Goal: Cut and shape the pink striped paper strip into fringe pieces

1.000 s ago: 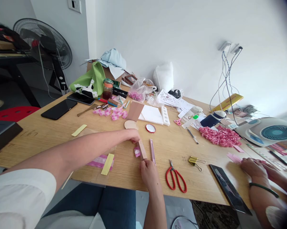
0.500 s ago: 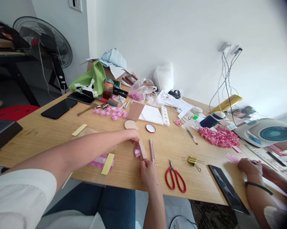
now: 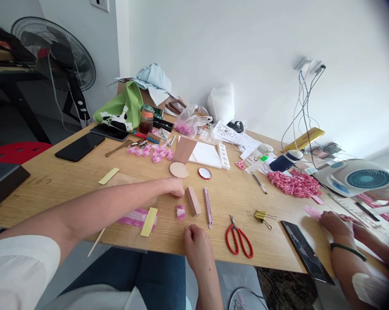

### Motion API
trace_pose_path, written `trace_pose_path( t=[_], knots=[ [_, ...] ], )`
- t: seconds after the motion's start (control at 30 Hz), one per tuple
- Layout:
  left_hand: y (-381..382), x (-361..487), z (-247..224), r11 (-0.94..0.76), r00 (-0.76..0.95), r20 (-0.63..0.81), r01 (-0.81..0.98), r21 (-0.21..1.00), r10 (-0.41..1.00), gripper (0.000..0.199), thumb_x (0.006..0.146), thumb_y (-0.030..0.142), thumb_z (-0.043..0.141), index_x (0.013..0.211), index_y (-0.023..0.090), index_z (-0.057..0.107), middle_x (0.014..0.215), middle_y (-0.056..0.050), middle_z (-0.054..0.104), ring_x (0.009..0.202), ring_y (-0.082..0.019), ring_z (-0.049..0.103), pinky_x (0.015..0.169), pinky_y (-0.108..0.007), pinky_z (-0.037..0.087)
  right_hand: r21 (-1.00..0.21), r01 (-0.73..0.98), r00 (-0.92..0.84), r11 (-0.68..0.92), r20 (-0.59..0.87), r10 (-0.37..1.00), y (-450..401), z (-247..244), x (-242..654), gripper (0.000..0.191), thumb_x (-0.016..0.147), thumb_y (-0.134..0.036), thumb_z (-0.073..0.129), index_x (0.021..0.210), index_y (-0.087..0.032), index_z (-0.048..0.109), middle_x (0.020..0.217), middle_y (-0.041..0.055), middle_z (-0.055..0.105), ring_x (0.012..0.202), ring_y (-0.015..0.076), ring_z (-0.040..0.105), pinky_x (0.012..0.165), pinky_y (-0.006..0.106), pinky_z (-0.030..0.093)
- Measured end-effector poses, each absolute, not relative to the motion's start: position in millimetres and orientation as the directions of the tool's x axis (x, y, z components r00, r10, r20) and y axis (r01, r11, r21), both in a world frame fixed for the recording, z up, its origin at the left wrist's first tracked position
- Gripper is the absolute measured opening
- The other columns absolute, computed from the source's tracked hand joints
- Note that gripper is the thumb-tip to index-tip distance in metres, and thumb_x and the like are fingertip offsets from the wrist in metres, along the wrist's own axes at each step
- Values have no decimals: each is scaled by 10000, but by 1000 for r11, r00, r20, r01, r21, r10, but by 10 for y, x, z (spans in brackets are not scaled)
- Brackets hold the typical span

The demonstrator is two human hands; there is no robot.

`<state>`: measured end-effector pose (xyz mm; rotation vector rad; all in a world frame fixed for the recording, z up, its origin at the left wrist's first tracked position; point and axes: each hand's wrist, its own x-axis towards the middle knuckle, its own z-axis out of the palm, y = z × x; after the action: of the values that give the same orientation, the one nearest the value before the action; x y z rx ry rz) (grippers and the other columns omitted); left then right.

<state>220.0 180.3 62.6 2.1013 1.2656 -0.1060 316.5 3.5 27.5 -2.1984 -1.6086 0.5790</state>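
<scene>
Bending the left hand [image 3: 175, 187] down near the middle of the frame, just left of the upper end of a brown block [image 3: 193, 201], curling the fingers under and hiding the fingertips; not being able to tell about anything inside that grasp. Curling the right hand [image 3: 197, 241] inward at lower middle, near the block's lower end, showing no object but hiding the fingertips too; not being able to tell for sure there either. Seeing the block lying on the desk [image 3: 220, 185] between both hands, apparently touching neither. Spotting a small pink-and-white scrap [image 3: 180, 212] near the block's left side and a pink knife [image 3: 208, 208] just beside its right. Probably risking a knock to the block by swinging the left knuckles across so narrow a gap. Possibly risking a lost or creased scrap by sweeping a hand over it, judging it light and loose. Perhaps risking a nick by reaching right without looking, not being able to tell about the knife's blade. Also stretching the left forearm [image 3: 116, 200] across the pink striped ribbon [image 3: 134, 215], possibly risking a shift of it and its yellow strip [image 3: 149, 222] by brushing past. Likewise perhaps risking a fallen stick [image 3: 96, 242], jutting over the near edge at lower left, by nudging it.
</scene>
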Motion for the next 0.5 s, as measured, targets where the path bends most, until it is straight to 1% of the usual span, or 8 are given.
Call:
trace_pose_path(
  t=[0.13,0.27,0.33,0.4,0.47,0.5],
  knots=[
    [1726,2168,621,-373,563,-428,811,450,707,336,915,365,586,1179,157,579,1183,-65,594,1005,-235,613,839,-409,533,-479,827,279,-294,-104,955,-49,280,3102,309,855,-145,391,557,-228,391,607,30,590,656,199,527,604,299,262],
    [1614,2138,600,-471,623,-406,778,416,669,304,917,355,586,1142,150,588,1133,-68,614,959,-204,626,816,-394,536,-418,866,287,-273,-30,957,-173,213,3045,310,854,-158,392,554,-232,378,598,35,584,655,201,524,616,300,266],
    [1551,2113,602,-530,665,-369,744,407,649,241,906,330,603,1056,142,617,1048,-55,640,910,-182,630,805,-381,529,-417,871,293,-260,14,956,-250,154,3026,307,856,-182,384,553,-233,383,585,33,575,638,198,522,611,295,268],
    [1494,2083,613,-589,711,-308,699,405,632,128,864,260,636,927,150,651,938,-34,663,878,-174,624,805,-352,507,-444,857,316,-262,51,948,-328,100,3015,313,869,-236,364,557,-234,389,571,29,565,603,190,512,593,289,265],
    [1450,2054,616,-640,750,-238,654,404,617,29,802,185,644,804,169,668,839,-20,672,867,-180,615,796,-316,479,-486,825,357,-288,55,932,-401,64,3009,328,881,-313,340,566,-239,390,539,19,544,543,179,485,557,285,246],
    [1434,2042,610,-661,765,-206,634,401,610,39,777,164,638,759,178,670,809,-19,673,870,-186,611,788,-302,466,-509,804,381,-308,44,923,-432,57,3008,337,883,-352,331,570,-242,391,517,12,528,510,172,464,538,285,231]
  ],
)
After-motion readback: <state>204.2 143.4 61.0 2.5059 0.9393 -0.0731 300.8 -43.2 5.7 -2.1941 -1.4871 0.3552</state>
